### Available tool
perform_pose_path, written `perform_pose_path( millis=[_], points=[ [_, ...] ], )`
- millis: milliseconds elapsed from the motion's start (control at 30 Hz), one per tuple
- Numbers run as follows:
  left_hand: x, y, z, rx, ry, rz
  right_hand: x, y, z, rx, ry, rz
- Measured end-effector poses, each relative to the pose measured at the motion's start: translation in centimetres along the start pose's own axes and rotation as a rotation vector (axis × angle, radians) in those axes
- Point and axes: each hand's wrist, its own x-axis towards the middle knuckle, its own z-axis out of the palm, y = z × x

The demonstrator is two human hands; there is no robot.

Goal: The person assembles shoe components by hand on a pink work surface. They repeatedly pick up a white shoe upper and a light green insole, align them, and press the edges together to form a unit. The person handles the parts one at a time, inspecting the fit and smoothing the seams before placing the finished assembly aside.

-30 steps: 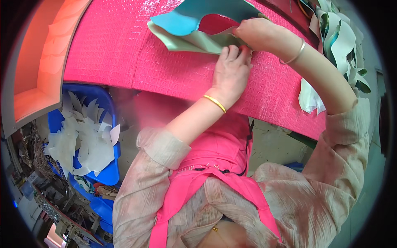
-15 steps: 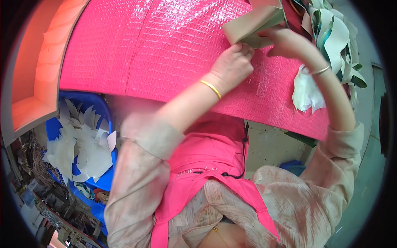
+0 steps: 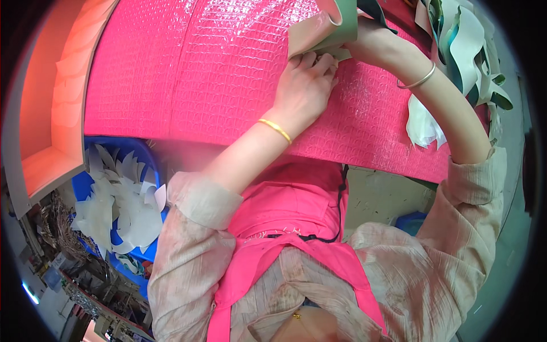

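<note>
A limp grey-green sheet piece [image 3: 315, 31], leather-like, stands folded in a curve above the glossy pink table cover [image 3: 228, 85]. My left hand [image 3: 303, 85] has its fingers curled closed on the lower edge of the piece. Coming from the right, my right hand [image 3: 373, 45] bends in against the other side of the folded piece. Its fingers are hidden behind the piece, so their grip does not show. A dark strip [image 3: 376, 12] lies just beyond that hand.
At the right edge of the table hang several pale, green-backed cut pieces [image 3: 467, 51]. Thin white sheets [image 3: 424, 124] lie below my right forearm. A blue bin [image 3: 149, 157] of white cut pieces stands at lower left, beside an orange-lined box [image 3: 54, 137].
Both hands and the grey-green piece have shifted left and slightly farther away. The right hand has moved behind the piece, and its fingers have gone out of sight.
</note>
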Motion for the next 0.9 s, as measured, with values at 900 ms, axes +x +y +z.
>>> perform_pose_path(
  millis=[900],
  points=[
    [-0.5,-3.4,-7.7,0.501,-0.450,0.612,-0.1,0.0,-2.0,1.099,-0.088,0.256]
  ],
)
